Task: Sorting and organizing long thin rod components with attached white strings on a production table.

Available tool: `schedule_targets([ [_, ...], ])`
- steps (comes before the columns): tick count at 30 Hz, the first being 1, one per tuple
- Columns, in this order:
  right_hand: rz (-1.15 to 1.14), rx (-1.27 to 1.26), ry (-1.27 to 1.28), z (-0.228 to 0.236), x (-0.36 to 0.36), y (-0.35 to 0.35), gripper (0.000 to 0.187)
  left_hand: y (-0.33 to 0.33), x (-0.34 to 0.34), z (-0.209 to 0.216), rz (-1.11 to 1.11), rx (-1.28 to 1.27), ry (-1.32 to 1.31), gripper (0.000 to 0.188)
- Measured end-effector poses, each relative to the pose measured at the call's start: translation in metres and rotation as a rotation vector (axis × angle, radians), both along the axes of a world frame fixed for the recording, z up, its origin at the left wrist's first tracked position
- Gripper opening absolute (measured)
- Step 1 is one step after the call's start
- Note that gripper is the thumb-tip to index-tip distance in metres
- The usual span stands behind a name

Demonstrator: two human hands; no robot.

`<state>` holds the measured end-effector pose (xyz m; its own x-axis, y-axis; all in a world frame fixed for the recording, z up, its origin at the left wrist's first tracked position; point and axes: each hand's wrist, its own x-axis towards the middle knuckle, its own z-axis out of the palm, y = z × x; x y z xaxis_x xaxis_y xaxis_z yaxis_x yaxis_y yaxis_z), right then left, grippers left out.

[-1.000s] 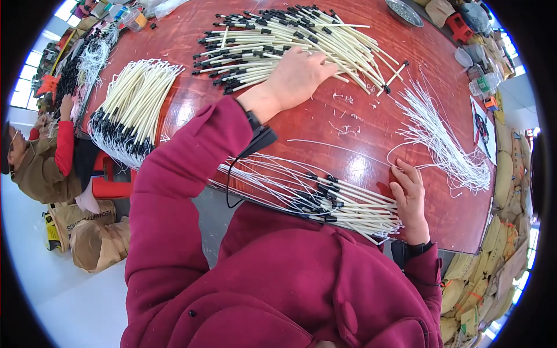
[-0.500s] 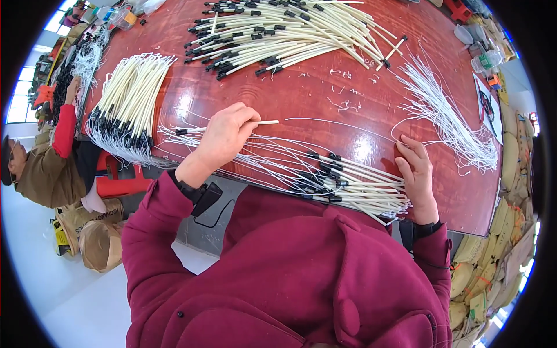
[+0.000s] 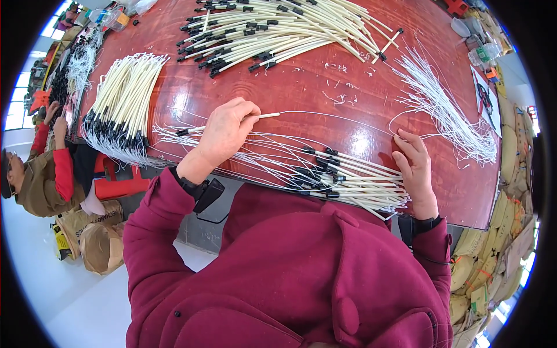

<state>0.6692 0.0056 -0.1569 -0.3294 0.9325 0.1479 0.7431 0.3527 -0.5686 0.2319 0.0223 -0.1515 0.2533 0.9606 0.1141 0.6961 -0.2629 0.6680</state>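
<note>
My left hand (image 3: 228,132) is closed around a thin cream tube (image 3: 270,115). A black end piece (image 3: 183,132) sticks out on its left side. From the tube's open right tip a white cord (image 3: 331,115) runs in a shallow arc to my right hand (image 3: 415,165), which pinches it between thumb and fingers. The cord's end meets the tube's tip; how far inside it reaches cannot be told. Just in front of me lies a bundle of similar tubes (image 3: 371,184) with black ends, white cords trailing left from it beneath my left hand.
A large pile of cream tubes (image 3: 290,35) covers the table's far side. A neat bundle of corded tubes (image 3: 130,87) lies at the left, loose white cords (image 3: 449,113) at the right beside pliers (image 3: 484,98). Another person (image 3: 46,180) works at the far left.
The cord's free end, apart from the tube before, now meets its right tip. My right hand has shifted slightly. The other person now has two hands visible at the table.
</note>
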Motion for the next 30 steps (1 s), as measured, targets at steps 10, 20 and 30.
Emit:
schedule_targets([
  [10, 0.001, -0.005, -0.004, 0.001, 0.000, 0.001, 0.037, 0.006, 0.005, 0.000, 0.003, 0.033, 0.048, 0.009],
  [20, 0.061, -0.007, -0.087, 0.007, -0.010, 0.002, 0.042, 0.023, 0.027, -0.010, -0.067, 0.266, 0.265, 0.003],
  [30, 0.151, 0.137, -0.217, 0.007, -0.048, 0.007, 0.066, 0.043, 0.160, -0.006, -0.539, 0.437, 0.536, 0.013],
])
